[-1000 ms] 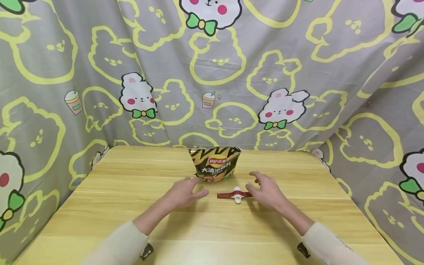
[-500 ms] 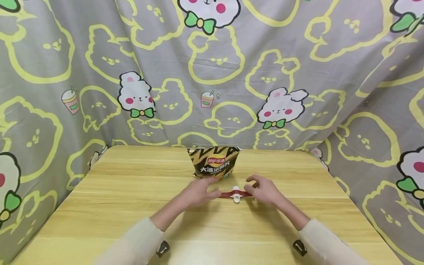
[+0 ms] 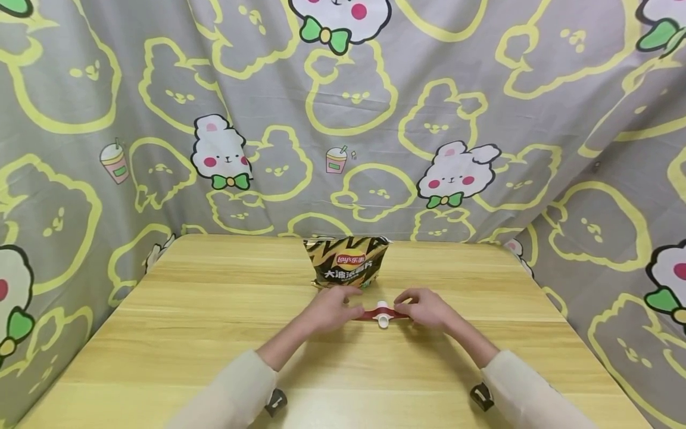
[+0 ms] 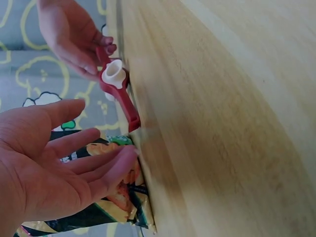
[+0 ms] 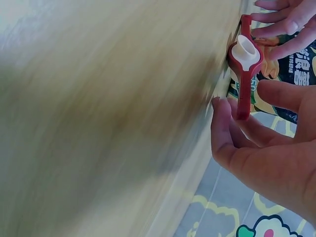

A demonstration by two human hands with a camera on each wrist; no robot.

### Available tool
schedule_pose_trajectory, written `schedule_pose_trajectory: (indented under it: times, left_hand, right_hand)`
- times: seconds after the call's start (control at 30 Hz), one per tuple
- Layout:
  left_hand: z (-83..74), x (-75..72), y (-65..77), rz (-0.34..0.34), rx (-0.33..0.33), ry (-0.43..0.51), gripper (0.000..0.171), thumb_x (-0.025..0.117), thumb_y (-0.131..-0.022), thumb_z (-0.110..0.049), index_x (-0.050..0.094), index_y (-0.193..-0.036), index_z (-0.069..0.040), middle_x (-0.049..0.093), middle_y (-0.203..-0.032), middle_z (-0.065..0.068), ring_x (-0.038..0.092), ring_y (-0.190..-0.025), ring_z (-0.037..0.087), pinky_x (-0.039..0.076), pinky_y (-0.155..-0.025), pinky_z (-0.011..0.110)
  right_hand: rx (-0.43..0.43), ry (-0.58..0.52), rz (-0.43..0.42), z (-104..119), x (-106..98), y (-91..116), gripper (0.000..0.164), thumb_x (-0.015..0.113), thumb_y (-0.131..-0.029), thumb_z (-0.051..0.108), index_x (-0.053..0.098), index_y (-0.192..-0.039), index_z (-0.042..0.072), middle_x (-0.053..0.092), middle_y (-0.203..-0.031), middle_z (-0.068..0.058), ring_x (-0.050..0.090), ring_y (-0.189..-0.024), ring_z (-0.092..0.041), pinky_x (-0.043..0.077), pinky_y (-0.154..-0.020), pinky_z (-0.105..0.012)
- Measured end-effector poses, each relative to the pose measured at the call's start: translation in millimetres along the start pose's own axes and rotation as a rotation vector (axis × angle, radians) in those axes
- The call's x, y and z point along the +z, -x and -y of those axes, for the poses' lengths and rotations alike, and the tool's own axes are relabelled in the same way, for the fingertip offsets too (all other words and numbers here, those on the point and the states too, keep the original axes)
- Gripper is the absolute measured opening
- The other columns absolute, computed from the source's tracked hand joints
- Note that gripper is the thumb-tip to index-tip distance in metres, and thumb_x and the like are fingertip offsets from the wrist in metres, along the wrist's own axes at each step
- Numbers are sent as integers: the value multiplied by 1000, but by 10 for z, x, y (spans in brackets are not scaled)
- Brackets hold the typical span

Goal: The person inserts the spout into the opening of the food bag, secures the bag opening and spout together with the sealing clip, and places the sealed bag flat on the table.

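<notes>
Since the earlier frames: the left hand (image 3: 336, 307) has shifted inward to the left end of the red clip (image 3: 383, 311); the right hand (image 3: 426, 307) is roughly in place, clip and bag unmoved. Nearest: two pale sleeves (image 3: 230, 387) over the worktop (image 3: 343, 375). Left: fingers loosely extended, thumb apart, holding nothing; a gap to the clip shows. Right: half open, fingers gently bent by the clip's right end, thumb clear; finger contact cannot be told. Clip lies on worktop between hands, white spout (image 3: 383, 322) mid-length. Beyond: chip bag (image 3: 348, 262), upright; patterned grey curtain (image 3: 278, 95).
</notes>
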State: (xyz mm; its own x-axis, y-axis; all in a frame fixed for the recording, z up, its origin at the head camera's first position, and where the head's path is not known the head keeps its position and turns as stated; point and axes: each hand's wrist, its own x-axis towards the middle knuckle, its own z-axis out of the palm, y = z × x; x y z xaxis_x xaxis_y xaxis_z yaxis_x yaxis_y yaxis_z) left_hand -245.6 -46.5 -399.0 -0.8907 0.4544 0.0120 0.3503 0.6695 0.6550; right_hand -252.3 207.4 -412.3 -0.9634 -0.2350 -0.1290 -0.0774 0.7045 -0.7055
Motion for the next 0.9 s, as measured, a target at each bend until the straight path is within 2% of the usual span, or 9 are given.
schedule_pose_trajectory:
  times: [0.13, 0.27, 0.57, 0.73, 0.9]
  left_hand:
    - [25, 24, -32, 2, -24, 30, 45, 70, -95, -27, 64, -135, -7, 72, -118, 14, 68, -97, 23, 55, -74, 36]
    - [40, 45, -47, 15, -53, 64, 42, 72, -94, -24, 66, -132, -8, 74, -109, 11, 70, -92, 21, 56, -72, 34]
    - [65, 44, -63, 34, -87, 132, 36, 71, -94, -20, 69, -128, -6, 76, -105, 10, 71, -88, 19, 56, -72, 32]
    - [72, 40, -66, 37, -79, 138, 34, 72, -93, -18, 71, -124, -4, 76, -101, 10, 69, -82, 17, 54, -68, 30]
    - [79, 53, -80, 41, -82, 139, 31, 72, -93, -18, 72, -121, -5, 76, -101, 10, 66, -76, 14, 52, -65, 28]
  right_hand:
    - [0, -18, 21, -3, 8, 2, 25, 66, -95, 20, 73, -112, 4, 72, -90, -7, 63, -66, -19, 48, -59, -30]
    - [8, -45, 35, -10, 19, -3, 21, 65, -95, 16, 74, -109, 2, 70, -83, -9, 62, -65, -19, 47, -59, -30]
    - [26, -108, 62, -24, 36, -6, 19, 64, -95, 10, 74, -105, -1, 70, -85, -11, 61, -71, -19, 54, -64, -33]
    - [50, -136, 50, -32, 36, -23, 18, 62, -94, 8, 74, -102, -2, 70, -85, -12, 61, -72, -19, 52, -63, -31]
    - [48, -192, 67, -53, 26, -43, 19, 60, -94, 7, 73, -100, -5, 71, -88, -13, 63, -74, -19, 55, -67, -32]
